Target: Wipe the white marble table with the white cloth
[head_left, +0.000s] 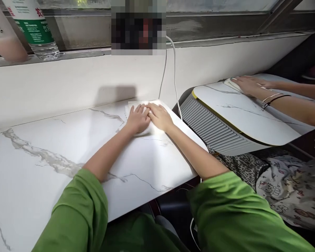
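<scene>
My left hand (138, 118) and my right hand (159, 116) lie side by side, fingers flat and stretched out, pressing on a white cloth or paper towel (131, 106) at the far right part of a white marble-patterned table top (55, 150). The two hands touch each other over the cloth. Both my arms wear green sleeves pushed up to the elbow. Most of the cloth is hidden under my palms.
Another person's hands (249, 85) press a white cloth on a second marble-patterned top (246, 115) at the right. A water bottle (36, 29) and a pink container (5, 38) stand on the window ledge. A white cable (174, 77) hangs down the wall. Patterned fabric (291, 185) lies below right.
</scene>
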Tool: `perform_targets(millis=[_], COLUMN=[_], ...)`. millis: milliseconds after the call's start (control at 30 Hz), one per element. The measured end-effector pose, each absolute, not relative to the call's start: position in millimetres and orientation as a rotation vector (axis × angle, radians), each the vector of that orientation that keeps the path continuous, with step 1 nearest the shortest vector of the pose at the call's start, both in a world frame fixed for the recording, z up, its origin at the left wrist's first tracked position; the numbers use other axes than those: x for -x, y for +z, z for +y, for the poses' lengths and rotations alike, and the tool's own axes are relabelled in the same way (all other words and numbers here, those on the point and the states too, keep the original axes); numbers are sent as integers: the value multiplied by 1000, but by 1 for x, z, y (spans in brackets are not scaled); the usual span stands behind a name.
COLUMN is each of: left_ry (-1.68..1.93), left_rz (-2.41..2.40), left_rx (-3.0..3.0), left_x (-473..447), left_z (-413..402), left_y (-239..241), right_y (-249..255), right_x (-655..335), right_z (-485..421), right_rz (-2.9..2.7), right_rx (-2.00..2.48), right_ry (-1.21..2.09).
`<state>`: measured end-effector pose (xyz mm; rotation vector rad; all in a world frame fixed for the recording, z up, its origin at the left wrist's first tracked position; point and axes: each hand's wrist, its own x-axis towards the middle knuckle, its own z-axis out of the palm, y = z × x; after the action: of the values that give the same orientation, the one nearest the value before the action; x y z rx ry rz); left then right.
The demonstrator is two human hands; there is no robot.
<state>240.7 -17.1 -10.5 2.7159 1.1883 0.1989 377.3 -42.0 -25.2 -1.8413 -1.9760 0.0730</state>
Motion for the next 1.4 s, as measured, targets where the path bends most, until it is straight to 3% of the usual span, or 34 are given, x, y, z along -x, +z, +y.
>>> perform_targets(millis=[433, 567, 733, 1000, 1200, 1400], left_ry=[245, 204, 128, 178, 225, 233], left_rz=[848, 886, 1041, 1414, 1325, 1139], left_rx=[-2923, -2853, -2781, -2606, -2675, -2782], left_x=[-129, -123, -137, -143, -127, -85], left_z=[-206, -189, -99, -2, -39, -152], left_y=[-7, -8, -5, -2, -7, -9], right_y=[-19, -21, -24, -13, -18, -19], right_x=[-283, -277, -283, -281, -269, -236], right_z=[-253, -233, -129, 1, -47, -176], right_rz=[-2238, -2282, -2162, -2210, -2251, -2273], right_rx=[1699, 1759, 1873, 1653, 1761, 1727], right_ry=[-76, -52, 28, 184, 109, -1])
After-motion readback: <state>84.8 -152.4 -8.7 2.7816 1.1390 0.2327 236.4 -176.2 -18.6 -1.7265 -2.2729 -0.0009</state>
